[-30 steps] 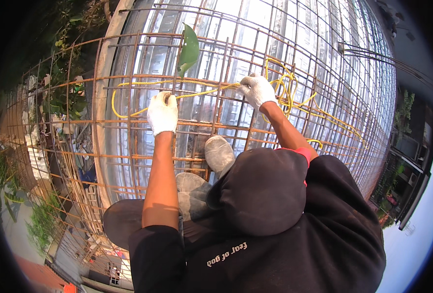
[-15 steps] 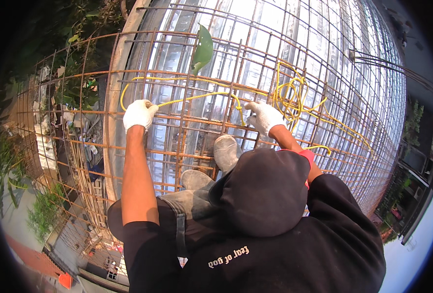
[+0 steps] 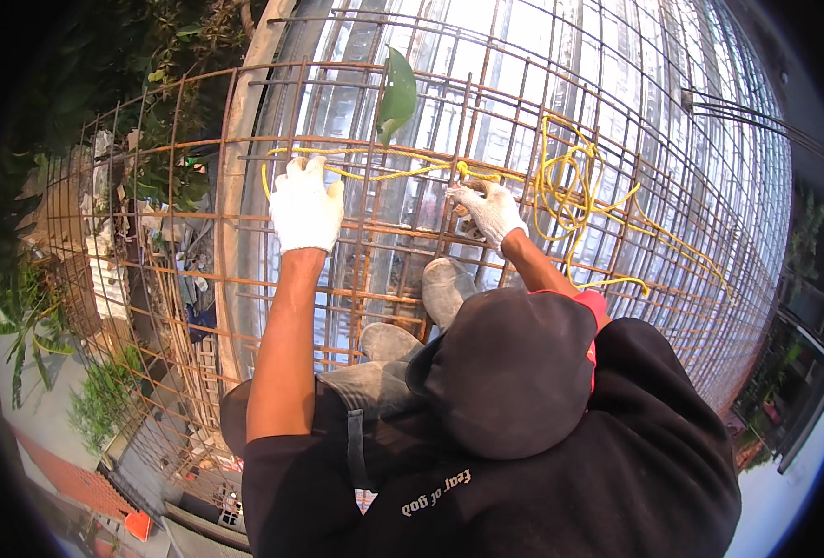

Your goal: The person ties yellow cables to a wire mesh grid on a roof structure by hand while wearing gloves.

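White work gloves cover both my hands. My left hand [image 3: 307,206] lies back up over the rebar mesh [image 3: 365,230], thumb apart from the fingers and fingertips bent down near a crossing bar. A yellow rope [image 3: 388,175] loops round beside it and passes under it. My right hand [image 3: 493,210] is curled beside an upright-running bar, thumb and fingers drawn together. What they hold is hidden. Just above its fingers the rope has a small knot [image 3: 464,170]. More rope lies in a loose yellow coil [image 3: 568,181] to the right.
Shiny corrugated metal decking [image 3: 509,56] lies under the mesh. A green leaf [image 3: 397,96] rests on the bars. Along the left runs a board edge [image 3: 232,205], with a drop to rubble and plants beyond. Grey boots [image 3: 446,288] stand among the bars below my hands.
My left hand has moved up and right, from pinching the rope to lying over the mesh. My right hand has shifted slightly left, and the rope's knotted end has moved up above it.
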Demonstrator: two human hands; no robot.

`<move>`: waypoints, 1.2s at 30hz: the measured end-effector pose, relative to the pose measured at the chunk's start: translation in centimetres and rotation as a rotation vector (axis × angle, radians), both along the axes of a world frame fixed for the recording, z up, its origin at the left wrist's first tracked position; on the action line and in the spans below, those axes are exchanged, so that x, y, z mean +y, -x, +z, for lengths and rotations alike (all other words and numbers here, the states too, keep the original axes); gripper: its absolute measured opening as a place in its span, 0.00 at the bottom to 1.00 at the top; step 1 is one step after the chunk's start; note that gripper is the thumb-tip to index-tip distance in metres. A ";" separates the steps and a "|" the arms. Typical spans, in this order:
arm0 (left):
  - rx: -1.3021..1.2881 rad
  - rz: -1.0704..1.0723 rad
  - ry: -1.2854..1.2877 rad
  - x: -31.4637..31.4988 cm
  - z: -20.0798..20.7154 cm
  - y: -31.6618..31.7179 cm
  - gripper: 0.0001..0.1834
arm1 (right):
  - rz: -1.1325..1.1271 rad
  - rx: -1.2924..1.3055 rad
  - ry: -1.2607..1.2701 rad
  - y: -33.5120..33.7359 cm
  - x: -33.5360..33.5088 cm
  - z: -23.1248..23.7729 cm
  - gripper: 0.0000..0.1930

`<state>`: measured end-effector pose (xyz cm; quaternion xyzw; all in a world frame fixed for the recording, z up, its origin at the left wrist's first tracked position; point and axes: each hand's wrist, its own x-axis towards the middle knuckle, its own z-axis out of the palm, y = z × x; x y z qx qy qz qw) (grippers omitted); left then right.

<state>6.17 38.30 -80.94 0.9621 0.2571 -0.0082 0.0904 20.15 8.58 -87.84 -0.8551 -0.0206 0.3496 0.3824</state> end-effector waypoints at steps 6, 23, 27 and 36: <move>0.113 0.063 0.063 -3.3 -1.9 0.4 0.32 | -0.270 0.104 -0.035 -4.1 0.2 0.6 0.18; 0.503 0.324 0.238 8.1 -2.4 6.3 0.18 | 0.232 -0.214 0.036 -4.1 2.4 -0.7 0.13; 0.414 0.486 0.206 12.2 -2.5 9.5 0.18 | 0.226 -0.506 0.114 -2.6 2.1 1.6 0.12; -0.395 0.994 0.988 13.0 -6.4 12.2 0.14 | 0.769 -0.752 0.019 -1.3 10.3 3.4 0.27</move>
